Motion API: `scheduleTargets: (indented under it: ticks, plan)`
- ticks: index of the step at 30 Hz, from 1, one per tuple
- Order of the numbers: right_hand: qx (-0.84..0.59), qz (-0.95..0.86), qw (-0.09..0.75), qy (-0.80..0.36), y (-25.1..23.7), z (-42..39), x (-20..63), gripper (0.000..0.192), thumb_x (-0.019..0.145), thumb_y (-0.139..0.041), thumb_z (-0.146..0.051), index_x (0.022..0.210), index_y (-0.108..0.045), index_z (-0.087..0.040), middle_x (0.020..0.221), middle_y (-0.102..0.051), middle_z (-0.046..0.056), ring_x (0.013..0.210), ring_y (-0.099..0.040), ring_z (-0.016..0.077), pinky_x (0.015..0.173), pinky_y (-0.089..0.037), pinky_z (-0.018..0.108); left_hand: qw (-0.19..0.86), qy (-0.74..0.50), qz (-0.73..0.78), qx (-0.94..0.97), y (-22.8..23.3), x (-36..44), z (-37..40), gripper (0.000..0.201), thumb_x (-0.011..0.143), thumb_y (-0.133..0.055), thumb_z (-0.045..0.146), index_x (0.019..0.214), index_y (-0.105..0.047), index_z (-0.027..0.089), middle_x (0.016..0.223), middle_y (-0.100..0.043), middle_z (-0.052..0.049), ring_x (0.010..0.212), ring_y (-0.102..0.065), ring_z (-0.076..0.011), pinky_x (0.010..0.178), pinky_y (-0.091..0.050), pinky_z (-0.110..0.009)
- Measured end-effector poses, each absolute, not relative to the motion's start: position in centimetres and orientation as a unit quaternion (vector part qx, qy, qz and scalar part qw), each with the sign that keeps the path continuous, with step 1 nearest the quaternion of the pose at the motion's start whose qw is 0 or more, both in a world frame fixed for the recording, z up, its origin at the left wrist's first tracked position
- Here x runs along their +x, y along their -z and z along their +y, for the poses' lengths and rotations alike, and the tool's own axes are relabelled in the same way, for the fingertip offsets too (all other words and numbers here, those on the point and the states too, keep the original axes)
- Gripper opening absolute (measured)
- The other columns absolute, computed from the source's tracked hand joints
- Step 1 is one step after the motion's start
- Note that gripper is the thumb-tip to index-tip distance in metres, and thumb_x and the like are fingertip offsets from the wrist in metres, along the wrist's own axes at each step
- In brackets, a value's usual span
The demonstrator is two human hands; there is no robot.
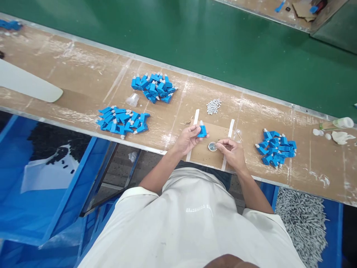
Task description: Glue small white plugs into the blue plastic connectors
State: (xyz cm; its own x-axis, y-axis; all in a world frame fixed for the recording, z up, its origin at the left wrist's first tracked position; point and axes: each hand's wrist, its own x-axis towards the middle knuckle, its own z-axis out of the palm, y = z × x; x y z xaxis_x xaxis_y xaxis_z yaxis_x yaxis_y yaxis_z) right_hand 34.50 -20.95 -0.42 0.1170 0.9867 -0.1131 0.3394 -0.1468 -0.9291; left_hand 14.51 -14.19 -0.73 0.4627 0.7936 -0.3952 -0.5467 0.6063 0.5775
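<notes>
With my left grip (186, 139) I hold one blue piece (202, 130), the thumb and the fingers pressed on it, and its whitish tip is pointing away from me, above the desk (251, 115). My right grip (234, 152) is pinched together on a thin stick (214, 146), and the other end of this stick is at a small round dish (212, 146) (if it touches the bottom inside, I cannot tell). The dish is on a brown sheet (210, 160), which has a white strip (231, 128) along its right side and another along its left. Just beyond the sheet there is a small pile of grey bits (214, 106). On my left side are a nearer heap (122, 120) and a farther heap (154, 87) of similar blue pieces, with a clear cup (132, 99) near both. On my right side is a third heap (276, 148), and well apart from it a clear container (337, 124) lies near a crumpled white thing (341, 137)
</notes>
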Motion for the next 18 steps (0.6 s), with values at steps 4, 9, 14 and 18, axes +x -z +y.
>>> scheduleTargets:
  ticks: [4,9,14,18]
  plan:
    - [-0.63,-0.6,0.383,-0.311,0.0,-21.3,34.1,0.025,0.09,-0.067,-0.044,0.079,-0.072,-0.022,0.075,-0.065,0.003,0.064,-0.056,0.0165,0.061,-0.047,0.032,0.835,-0.406,0.33,0.172,1.1,14.5,-14.1,0.025,0.078,-0.086,0.024,0.087,-0.066,0.011,0.078,-0.072,-0.005,0.075,-0.075,-0.0144,0.056,-0.054,-0.014]
    - [-0.605,-0.659,0.399,-0.2,0.1,-21.5,33.7,0.019,0.095,-0.061,-0.037,0.082,-0.069,-0.025,0.077,-0.063,0.005,0.064,-0.055,0.0193,0.06,-0.047,0.035,0.834,-0.411,0.322,0.179,1.7,14.8,-14.1,0.032,0.074,-0.089,0.029,0.087,-0.066,0.01,0.078,-0.071,-0.004,0.078,-0.075,-0.0155,0.061,-0.056,-0.017]
    - [-0.579,-0.683,0.375,-0.239,-0.5,-21.5,34.3,0.02,0.096,-0.06,-0.034,0.08,-0.067,-0.024,0.075,-0.061,0.004,0.062,-0.054,0.0179,0.059,-0.047,0.034,0.836,-0.411,0.301,0.204,2.0,14.9,-14.2,0.039,0.069,-0.092,0.034,0.089,-0.068,0.01,0.085,-0.074,-0.007,0.083,-0.075,-0.0169,0.065,-0.056,-0.019]
    - [-0.602,-0.645,0.376,-0.283,-0.7,-21.3,35.0,0.024,0.092,-0.065,-0.04,0.075,-0.066,-0.024,0.071,-0.06,0.002,0.062,-0.054,0.0171,0.059,-0.046,0.033,0.842,-0.399,0.304,0.198,1.6,14.9,-14.6,0.034,0.073,-0.089,0.03,0.091,-0.069,0.01,0.085,-0.074,-0.006,0.079,-0.074,-0.0159,0.067,-0.056,-0.021]
